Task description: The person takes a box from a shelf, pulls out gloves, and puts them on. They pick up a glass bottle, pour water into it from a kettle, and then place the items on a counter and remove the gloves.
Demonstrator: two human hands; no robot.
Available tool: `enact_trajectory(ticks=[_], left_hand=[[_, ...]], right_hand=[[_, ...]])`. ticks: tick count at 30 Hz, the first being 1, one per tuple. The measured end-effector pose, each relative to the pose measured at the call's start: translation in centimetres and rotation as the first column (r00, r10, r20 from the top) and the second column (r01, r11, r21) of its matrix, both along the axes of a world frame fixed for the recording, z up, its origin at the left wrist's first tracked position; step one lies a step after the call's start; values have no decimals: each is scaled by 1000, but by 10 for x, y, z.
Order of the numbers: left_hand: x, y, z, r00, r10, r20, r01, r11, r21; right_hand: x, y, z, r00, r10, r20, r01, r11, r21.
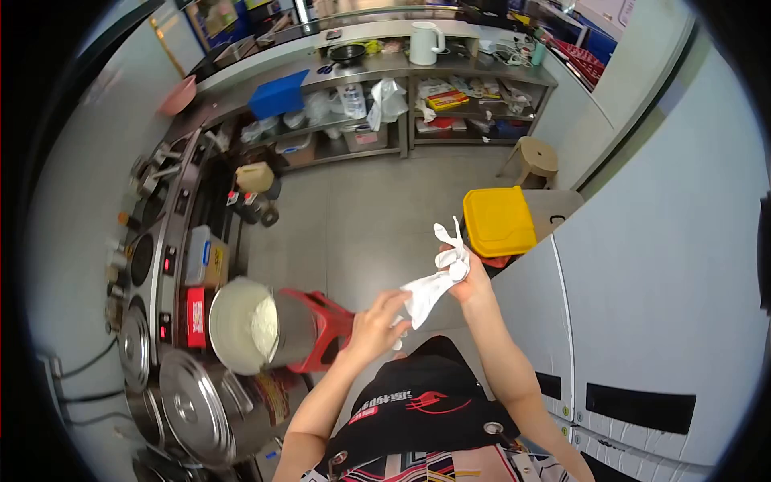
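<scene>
A white glove (434,289) hangs between my two hands in front of the black apron (418,394). My left hand (376,325) is closed at the glove's lower, cuff end, with a small bit of white showing under its fingers. My right hand (475,281) grips the finger end from behind, so part of its own fingers is hidden. The glove's limp white fingers stick up above that hand. Closest to the left hand stands a red plastic stool (321,329), with a large pot of pale contents (241,321) beside it.
A yellow-lidded bin (498,221) stands ahead right, near a beige stool (536,157). Tall white cabinets (642,313) line the right. Lidded steel pots (189,410) and a cooktop (165,257) run along the left. A steel counter (321,84) with a white kettle (424,44) crosses the back.
</scene>
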State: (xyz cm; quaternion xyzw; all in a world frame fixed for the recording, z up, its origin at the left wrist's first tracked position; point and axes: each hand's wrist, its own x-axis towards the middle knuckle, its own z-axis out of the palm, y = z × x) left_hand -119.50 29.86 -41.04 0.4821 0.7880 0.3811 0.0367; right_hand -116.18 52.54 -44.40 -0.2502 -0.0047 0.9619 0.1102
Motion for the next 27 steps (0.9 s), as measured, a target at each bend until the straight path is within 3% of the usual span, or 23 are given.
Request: enact_trajectory(ticks=[1,2,3,5,7,10,12,13,14,15,16,17,18,19,20,22,23,25,26,27], left_hand=[[-15,20,-1,997,-18,-75,14,998,-60],[-32,37,-7,983,-50,-176,45,998,-35],[-52,55,-14,956,-79,-282,80,997,-8],[-91,88,-29,946,-76,-315,88,996,25],[-130,124,-36,933,-64,-354,88,995,52],[-177,165,-35,933,-31,-358,71,993,98],[-209,199,-26,969,-65,-237,126,958,256],[-222,215,-22,968,-91,-233,151,955,254],[-233,232,-18,988,-114,106,72,938,338],[-244,246,-11,889,-142,435,-35,926,375],[-256,258,-3,773,-42,632,-105,976,193],[-271,273,-2,766,-48,640,-86,981,177],[-286,290,-1,612,-112,783,-79,976,202],[-299,308,-1,430,-180,885,-74,970,233],[-308,325,-8,368,-218,904,-58,965,256],[-320,354,-14,306,-229,924,66,973,220],[-323,369,-16,261,-236,936,147,968,203],[-319,394,-20,153,-248,957,297,935,195],[-313,403,-22,68,-231,971,375,907,189],[-306,410,-22,46,-230,972,436,880,188]], right_hand=[[-17,14,1,999,-40,14,40,998,44],[-31,32,-14,988,30,-152,-28,999,17],[-51,47,-16,983,31,-179,-41,998,-50],[-93,72,-21,996,-46,-82,47,999,0],[-135,100,-15,999,-53,10,54,995,-80],[-182,135,-6,995,-81,-60,78,995,-56],[-209,164,2,977,-47,-209,29,996,-84],[-217,179,5,976,-73,-204,57,995,-86],[-223,187,35,989,-123,-88,130,988,84],[-229,194,49,982,-186,28,173,953,251],[-229,201,42,927,-370,64,299,830,470],[-228,208,35,918,-389,79,313,831,460],[-225,214,28,738,-664,122,233,420,877],[-222,223,23,511,-859,-21,-82,-73,994],[-214,229,22,474,-880,-17,-89,-67,994],[-193,218,25,788,-607,105,-33,127,991],[-191,211,24,744,-659,114,-28,140,990],[-187,200,28,796,-570,205,-269,-29,963],[-185,191,32,755,-603,256,-179,185,966],[-178,184,27,710,-653,264,-172,203,964]])
